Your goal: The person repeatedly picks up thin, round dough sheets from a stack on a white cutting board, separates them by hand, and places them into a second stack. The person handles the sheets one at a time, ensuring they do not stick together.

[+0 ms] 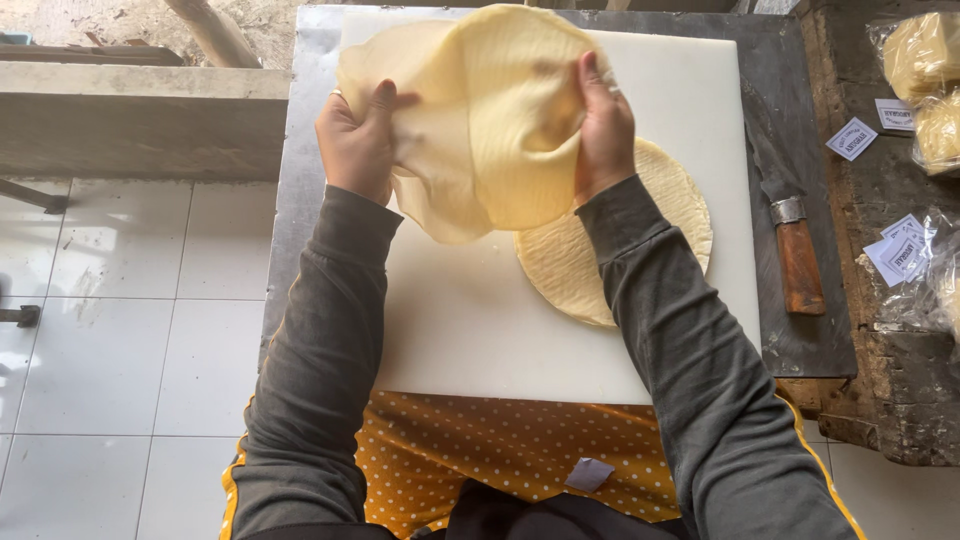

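Off to your right sit clear bags of yellow sheets (922,55), with small white paper labels (852,138) scattered beside them.

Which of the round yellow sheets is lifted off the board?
The sheet held up by the left hand and right hand; it hangs folded, while the other sheet lies flat on the white board.
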